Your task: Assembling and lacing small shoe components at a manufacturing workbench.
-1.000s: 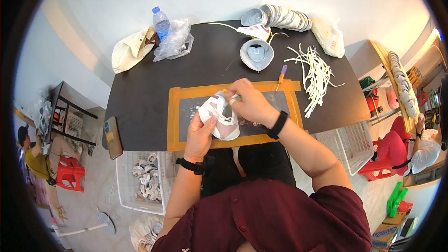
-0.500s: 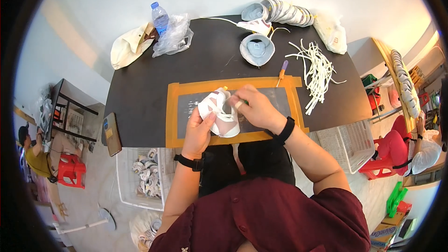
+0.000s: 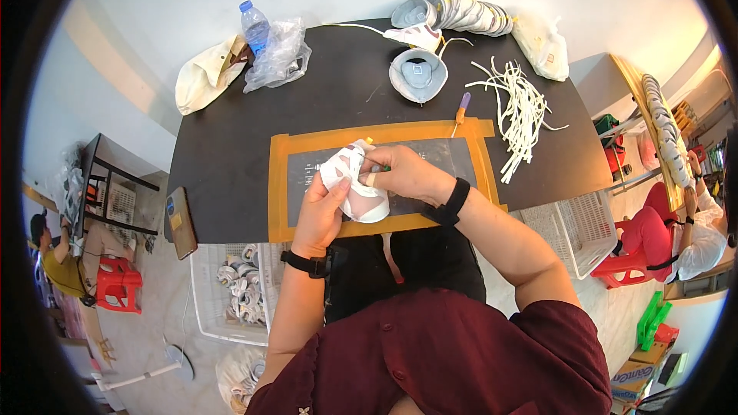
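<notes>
A small white and pale pink shoe upper [image 3: 367, 206] is tilted up over the taped mat [image 3: 278, 184], with a yellow tab at its top. My left hand [image 3: 321, 211] is closed around its left side, thumb on the front. At the lacing, the bent fingers of my right hand [image 3: 407, 173] are pinched on a white shoelace [image 3: 356, 178]; the fingers partly hide the lace. Beyond the mat lies a screwdriver [image 3: 462, 110] with a purple and orange handle. A pile of loose white laces [image 3: 520, 119] is to its right.
Another shoe upper [image 3: 419, 77] and a row of stacked uppers [image 3: 469, 14] are at the back. A bottle [image 3: 254, 27], plastic bag [image 3: 280, 58] and cream cap [image 3: 206, 77] stand back left. A phone [image 3: 182, 223] lies at the left edge. Crates [image 3: 231, 330] flank my legs; co-workers sit on both sides.
My right hand has moved left and closer in, from over the shoe's opening to its lacing. The left hand still holds the shoe, which has turned slightly. The whole view has shifted a little.
</notes>
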{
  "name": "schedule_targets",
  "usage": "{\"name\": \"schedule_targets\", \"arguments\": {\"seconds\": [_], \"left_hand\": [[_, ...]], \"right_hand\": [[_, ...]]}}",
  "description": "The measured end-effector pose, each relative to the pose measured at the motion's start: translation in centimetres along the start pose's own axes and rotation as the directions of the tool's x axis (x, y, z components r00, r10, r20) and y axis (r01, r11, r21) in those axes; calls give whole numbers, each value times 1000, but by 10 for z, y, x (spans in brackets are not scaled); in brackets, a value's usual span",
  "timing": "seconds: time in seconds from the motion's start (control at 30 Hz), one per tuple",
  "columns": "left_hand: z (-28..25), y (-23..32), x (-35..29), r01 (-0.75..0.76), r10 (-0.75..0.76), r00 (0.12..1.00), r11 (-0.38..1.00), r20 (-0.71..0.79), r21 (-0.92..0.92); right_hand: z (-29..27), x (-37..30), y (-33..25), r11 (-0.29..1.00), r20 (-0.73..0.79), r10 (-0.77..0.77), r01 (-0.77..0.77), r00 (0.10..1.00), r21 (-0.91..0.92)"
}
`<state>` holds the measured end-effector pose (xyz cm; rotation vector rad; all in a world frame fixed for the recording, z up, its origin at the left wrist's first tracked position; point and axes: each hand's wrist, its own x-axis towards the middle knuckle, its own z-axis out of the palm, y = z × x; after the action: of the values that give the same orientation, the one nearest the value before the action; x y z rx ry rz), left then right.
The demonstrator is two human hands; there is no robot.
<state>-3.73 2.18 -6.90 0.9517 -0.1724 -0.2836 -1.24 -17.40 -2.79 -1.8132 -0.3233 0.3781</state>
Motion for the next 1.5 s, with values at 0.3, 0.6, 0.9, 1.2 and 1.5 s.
{"name": "schedule_targets", "arguments": {"seconds": [0.3,0.6,0.9,1.2,1.5], "left_hand": [[-3,-3,0,0,0,1000,1000,14,6],[-6,-4,-2,-26,21,997,997,73,67],[-3,-2,-3,-36,32,998,995,45,90],[-1,-3,-5,-28,27,1000,999,-12,-42],[-4,17,-11,86,-81,995,991,54,-104]], "right_hand": [[2,3,1,1000,-31,-7,7,999,-19],[3,2,-3,996,2,53,-53,999,-71],[2,2,-5,975,1,24,-23,1000,-220],[-37,-7,-21,998,224,50,-57,973,23],[-29,-41,-26,980,169,-143,163,975,-114]]}}
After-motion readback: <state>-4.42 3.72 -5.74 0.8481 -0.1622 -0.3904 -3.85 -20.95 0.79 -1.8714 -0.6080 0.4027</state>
